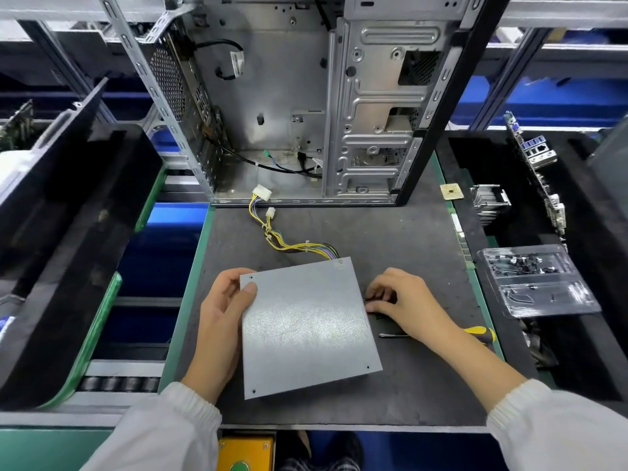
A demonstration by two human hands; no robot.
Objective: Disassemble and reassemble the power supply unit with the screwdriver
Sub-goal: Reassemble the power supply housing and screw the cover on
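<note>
Dark work mat (pixel 424 266) on green-edged bench, open PC chassis (pixel 306 96) upright at the back. Black foam trays (pixel 68 215) left and right, blue bins (pixel 543 103) behind, roller conveyor (pixel 119 384) lower left.

My left hand (pixel 221 314) is wrapped round an edge, thumb on top. My right hand (pixel 404 302) is down low, fingers curled in tight; can't tell if they're pinching anything.

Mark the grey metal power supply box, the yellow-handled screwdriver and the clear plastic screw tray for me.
grey metal power supply box (pixel 306 321): head view, middle of its flat top.
yellow-handled screwdriver (pixel 481 332): head view, on the handle.
clear plastic screw tray (pixel 540 283): head view, centre divider.
</note>
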